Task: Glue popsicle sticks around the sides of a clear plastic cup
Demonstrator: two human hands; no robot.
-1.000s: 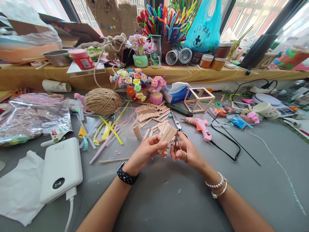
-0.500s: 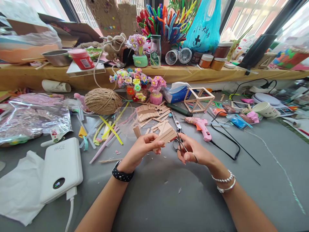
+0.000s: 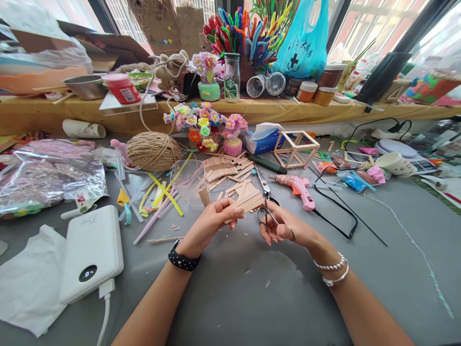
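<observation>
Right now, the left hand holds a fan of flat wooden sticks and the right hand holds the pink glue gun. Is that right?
Not quite: the head view shows the right hand holding scissors; the pink glue gun lies on the gray table. The left hand does hold a fan of flat wooden sticks.

The lone camera rides on the person's head and, to my eye, tips forward and down: left hand [image 3: 218, 215] and right hand [image 3: 286, 223] sit close, mid-view, above the smooth grey tabletop [image 3: 266, 317], with the long yellow-brown wooden ledge [image 3: 288, 113] and bright windows [image 3: 374, 29] farthest off.
</observation>
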